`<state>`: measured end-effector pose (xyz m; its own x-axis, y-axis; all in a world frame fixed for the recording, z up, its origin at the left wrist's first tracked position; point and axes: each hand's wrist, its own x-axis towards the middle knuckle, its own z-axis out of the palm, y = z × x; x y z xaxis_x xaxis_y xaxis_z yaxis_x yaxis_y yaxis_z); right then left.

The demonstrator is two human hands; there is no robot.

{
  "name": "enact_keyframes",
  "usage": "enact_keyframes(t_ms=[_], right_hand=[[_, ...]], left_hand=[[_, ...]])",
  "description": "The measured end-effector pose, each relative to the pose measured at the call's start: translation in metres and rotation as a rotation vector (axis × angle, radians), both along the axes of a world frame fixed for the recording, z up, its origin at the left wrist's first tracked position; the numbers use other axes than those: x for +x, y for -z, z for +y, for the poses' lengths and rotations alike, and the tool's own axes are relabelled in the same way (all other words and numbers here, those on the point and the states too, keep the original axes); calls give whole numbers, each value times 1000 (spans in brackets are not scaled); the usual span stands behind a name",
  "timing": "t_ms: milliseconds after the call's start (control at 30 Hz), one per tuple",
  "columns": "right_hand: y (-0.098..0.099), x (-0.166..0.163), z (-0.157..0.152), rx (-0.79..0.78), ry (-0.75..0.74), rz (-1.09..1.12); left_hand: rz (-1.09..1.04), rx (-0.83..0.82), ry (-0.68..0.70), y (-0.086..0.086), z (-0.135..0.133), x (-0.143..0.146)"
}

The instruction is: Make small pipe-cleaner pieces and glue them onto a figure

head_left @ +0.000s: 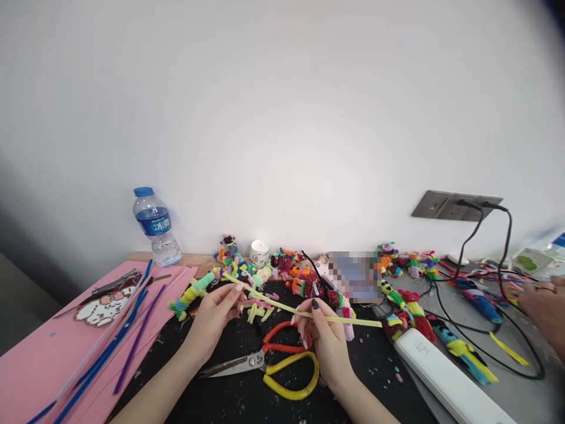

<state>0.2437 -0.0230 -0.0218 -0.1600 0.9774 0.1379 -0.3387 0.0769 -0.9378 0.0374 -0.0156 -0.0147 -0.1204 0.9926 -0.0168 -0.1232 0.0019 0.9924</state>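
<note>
A long pale-yellow pipe cleaner stretches between my two hands above the black mat. Near its left end, my left hand pinches it between thumb and fingers. My right hand grips it further along, and the free end sticks out to the right. Below lies a pair of scissors with one red and one yellow handle, its blades pointing left, close to my right hand. Short pink and yellow pipe cleaner pieces lie behind the strand. A yellow-green wrapped pipe cleaner figure rests left of my left hand.
Pink sheets with blue and purple pipe cleaners lie left, near a water bottle. Colourful figures line the wall beside a paper cup. A white box-like device and black cables lie right. Another person's hand is far right.
</note>
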Motion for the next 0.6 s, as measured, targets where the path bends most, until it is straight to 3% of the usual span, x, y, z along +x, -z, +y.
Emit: enact_keyframes(t_ms=[100,267,600], right_hand=[[1,-1,-1,-7,-59,-29],[0,-4,0,-44,-60,-92],[6,-7,-1,-56,-126,-324]], left_hand=[[-213,-63,-26,4,1,1],[-273,-94,-20,6,0,4],[12,-115,393,6,-16,29]])
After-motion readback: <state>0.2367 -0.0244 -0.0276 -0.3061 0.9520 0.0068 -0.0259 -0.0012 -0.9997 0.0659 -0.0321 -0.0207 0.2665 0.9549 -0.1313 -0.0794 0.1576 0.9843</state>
